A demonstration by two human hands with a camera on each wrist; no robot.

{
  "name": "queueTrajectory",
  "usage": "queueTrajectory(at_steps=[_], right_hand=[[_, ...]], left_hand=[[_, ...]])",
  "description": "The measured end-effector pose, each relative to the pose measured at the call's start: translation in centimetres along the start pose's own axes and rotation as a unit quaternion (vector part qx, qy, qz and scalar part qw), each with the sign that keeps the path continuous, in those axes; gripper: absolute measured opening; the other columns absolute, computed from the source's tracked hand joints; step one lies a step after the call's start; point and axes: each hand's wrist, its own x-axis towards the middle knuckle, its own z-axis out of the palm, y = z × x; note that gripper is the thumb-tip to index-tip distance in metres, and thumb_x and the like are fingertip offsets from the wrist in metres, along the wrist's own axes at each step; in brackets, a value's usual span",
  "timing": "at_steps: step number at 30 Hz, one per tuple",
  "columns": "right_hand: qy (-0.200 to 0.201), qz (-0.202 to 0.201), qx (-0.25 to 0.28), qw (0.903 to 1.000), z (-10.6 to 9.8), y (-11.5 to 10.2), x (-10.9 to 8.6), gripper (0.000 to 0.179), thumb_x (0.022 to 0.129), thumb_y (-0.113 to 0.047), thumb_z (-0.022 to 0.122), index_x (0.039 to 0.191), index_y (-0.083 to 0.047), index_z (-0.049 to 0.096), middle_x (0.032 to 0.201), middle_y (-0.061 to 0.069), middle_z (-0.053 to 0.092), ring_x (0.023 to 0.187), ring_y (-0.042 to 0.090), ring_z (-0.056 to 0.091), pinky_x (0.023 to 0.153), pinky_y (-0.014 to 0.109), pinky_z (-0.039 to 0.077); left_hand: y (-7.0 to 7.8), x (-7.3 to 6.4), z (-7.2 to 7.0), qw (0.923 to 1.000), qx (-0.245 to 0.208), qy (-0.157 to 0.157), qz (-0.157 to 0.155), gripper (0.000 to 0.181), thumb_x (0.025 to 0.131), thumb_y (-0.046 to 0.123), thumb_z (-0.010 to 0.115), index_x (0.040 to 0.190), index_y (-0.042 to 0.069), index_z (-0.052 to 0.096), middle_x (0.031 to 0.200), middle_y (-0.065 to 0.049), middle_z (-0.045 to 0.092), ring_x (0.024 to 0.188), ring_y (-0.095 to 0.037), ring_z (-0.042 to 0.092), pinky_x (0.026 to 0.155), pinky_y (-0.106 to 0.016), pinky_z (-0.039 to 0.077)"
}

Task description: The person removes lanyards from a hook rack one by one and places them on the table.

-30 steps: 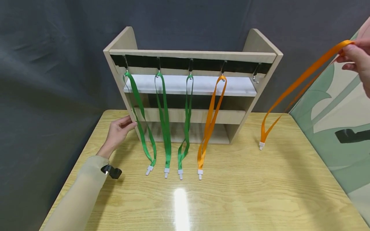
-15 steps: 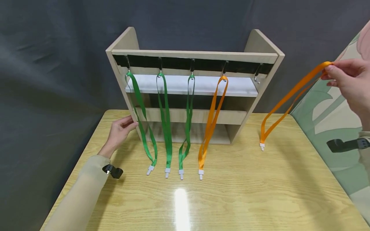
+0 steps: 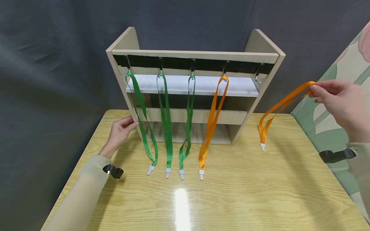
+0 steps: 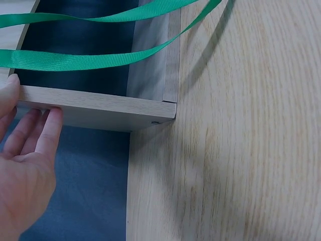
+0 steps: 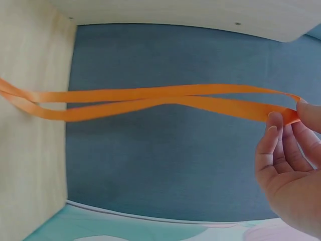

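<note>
My right hand pinches the top loop of an orange lanyard between thumb and fingers, right of the wooden rack. The lanyard's white clip hangs low by the table. With thumb in front and fingers behind, my left hand grips the edge of the rack's left side panel. On the rack's hooks hang three green lanyards and, fourth from the left, another orange lanyard. The rightmost hook carries nothing.
The rack stands at the back of the wood-grain table, before a dark cloth backdrop. A patterned green and pink panel borders the table's right side. White clips of the hanging lanyards reach in front of the rack.
My right hand has come in from the right edge, moving left and down with the orange lanyard's loop. Its clip end stays almost in place. My left hand keeps its grip on the rack.
</note>
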Motion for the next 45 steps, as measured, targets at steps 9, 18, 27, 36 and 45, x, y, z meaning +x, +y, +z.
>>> queueTrajectory(at_steps=[9, 18, 27, 36, 45], right_hand=[[-0.032, 0.005, -0.132, 0.9907, 1.4, 3.6, -2.4, 0.03, 0.092, -0.03, 0.065, 0.107, -0.004, 0.065, 0.076, -0.021, 0.066, 0.065, -0.001, 0.061, 0.053, 0.014, 0.049], [-0.07, 0.002, -0.143, 0.9873, 2.1, 6.2, -5.1, 0.04, 0.093, -0.027, 0.063, 0.11, 0.008, 0.06, 0.077, -0.01, 0.069, 0.067, 0.003, 0.061, 0.056, 0.015, 0.05], [-0.105, 0.007, -0.142, 0.9842, 3.4, 9.9, -6.3, 0.03, 0.096, -0.023, 0.061, 0.105, 0.006, 0.062, 0.078, 0.003, 0.069, 0.067, 0.005, 0.062, 0.057, 0.018, 0.052], [-0.112, 0.046, -0.169, 0.9781, 4.4, 13.0, -6.7, 0.045, 0.098, -0.029, 0.056, 0.11, 0.014, 0.059, 0.086, 0.018, 0.068, 0.066, 0.008, 0.064, 0.058, 0.022, 0.054], [-0.111, 0.093, -0.156, 0.9772, 6.2, 15.6, -5.8, 0.044, 0.098, -0.025, 0.056, 0.111, 0.017, 0.056, 0.092, 0.018, 0.063, 0.07, 0.016, 0.067, 0.064, 0.031, 0.057]], left_hand=[[0.0, 0.0, 0.1, 1.0, 0.006, 0.002, 0.006, 0.04, 0.092, 0.012, 0.065, 0.129, -0.002, 0.058, 0.12, -0.018, 0.062, 0.099, -0.011, 0.061, 0.082, -0.023, 0.051], [2.0, -0.6, 0.1, 0.9998, 0.015, -0.002, -0.01, 0.038, 0.093, 0.006, 0.064, 0.129, -0.004, 0.057, 0.122, -0.025, 0.058, 0.099, -0.009, 0.059, 0.081, -0.019, 0.05], [1.4, -0.4, 0.2, 0.9999, 0.003, 0.0, 0.011, 0.038, 0.092, 0.006, 0.064, 0.128, -0.006, 0.057, 0.118, -0.018, 0.062, 0.097, -0.009, 0.061, 0.08, -0.021, 0.051], [2.9, -0.6, 0.7, 1.0, -0.006, -0.004, 0.0, 0.037, 0.092, 0.0, 0.062, 0.127, -0.009, 0.055, 0.119, -0.026, 0.059, 0.096, -0.008, 0.061, 0.08, -0.022, 0.052], [3.0, -0.7, 0.6, 1.0, 0.001, -0.002, -0.002, 0.037, 0.092, 0.001, 0.062, 0.127, -0.009, 0.055, 0.12, -0.027, 0.059, 0.097, -0.007, 0.061, 0.08, -0.021, 0.051]])
